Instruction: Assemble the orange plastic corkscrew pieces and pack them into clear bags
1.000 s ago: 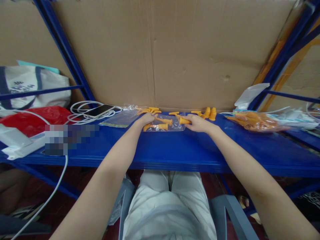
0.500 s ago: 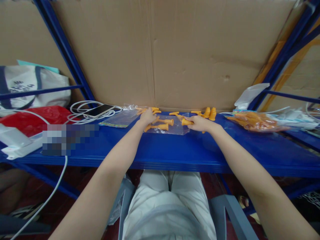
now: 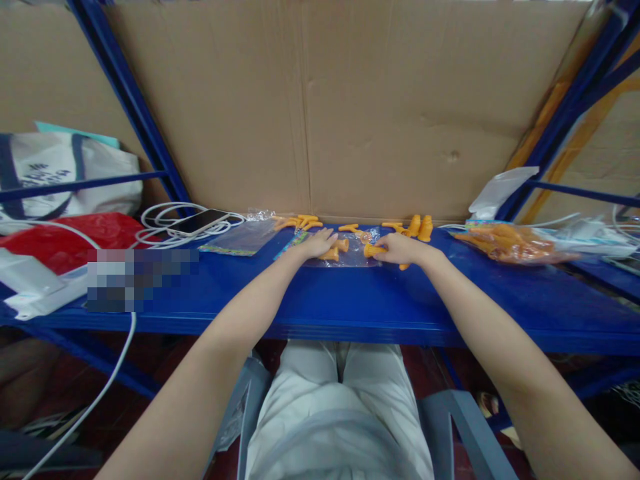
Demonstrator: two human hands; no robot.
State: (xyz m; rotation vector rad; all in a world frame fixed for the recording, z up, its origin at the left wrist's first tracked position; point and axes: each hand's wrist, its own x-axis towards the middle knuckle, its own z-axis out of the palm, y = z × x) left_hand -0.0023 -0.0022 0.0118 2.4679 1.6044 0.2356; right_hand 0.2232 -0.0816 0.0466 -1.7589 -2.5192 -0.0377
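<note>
My left hand (image 3: 319, 244) lies with its fingers stretched out over two orange plastic pieces with flared ends (image 3: 330, 254), partly covering them. Under these is a clear plastic bag (image 3: 353, 258) with a printed strip. My right hand (image 3: 399, 249) pinches a ribbed orange plastic piece (image 3: 371, 250) at the bag's right side; its far end is hidden by the fingers. Orange branched pieces (image 3: 306, 221) lie behind my left hand, and another small branched piece (image 3: 349, 228) is between the hands. Behind my right hand, two rounded orange pieces (image 3: 425, 229) stand upright.
A flat clear bag (image 3: 237, 239), a phone (image 3: 203, 221) and coiled white cable (image 3: 155, 217) lie left on the blue shelf (image 3: 360, 300). At right sits a bag of orange parts (image 3: 515, 243). Cardboard (image 3: 350, 113) closes the back; a white power strip (image 3: 45, 290) is far left.
My left hand has shifted right and toward me, from the branched pieces at the back onto the two flared pieces, its fingers now stretched. My right hand stays almost in place with its orange piece.
</note>
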